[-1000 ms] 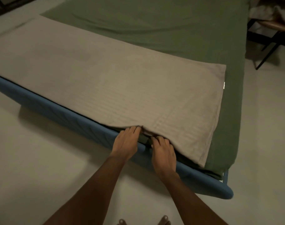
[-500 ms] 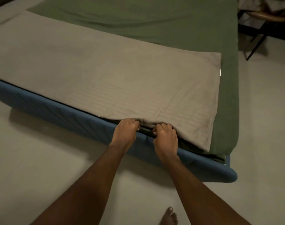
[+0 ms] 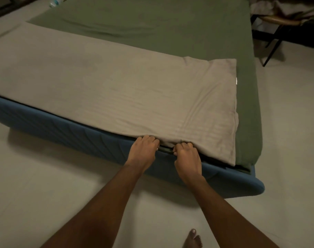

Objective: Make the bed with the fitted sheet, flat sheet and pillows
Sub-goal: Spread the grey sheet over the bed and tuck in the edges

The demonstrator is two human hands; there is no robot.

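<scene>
**A:** Head view: where is the flat sheet (image 3: 117, 90), and how does it run?

**B:** It is a folded beige strip lying on the green fitted sheet (image 3: 161, 24). Its long axis follows the bed's near side, left to right. Its short end, bearing a white tag (image 3: 236, 81), faces the right-hand corner. Its near edge hangs just over the blue frame (image 3: 72, 133).

**A:** And the hands?

**B:** The left hand (image 3: 143, 152) and right hand (image 3: 187, 158) sit close together at that near edge. The fingers of both are curled tight round the cloth.

**A:** Counts?

**B:** One flat sheet, one fitted sheet, two hands. One bare foot (image 3: 193, 238) is on the floor, and one chair (image 3: 277, 20) stands at upper right.
</scene>
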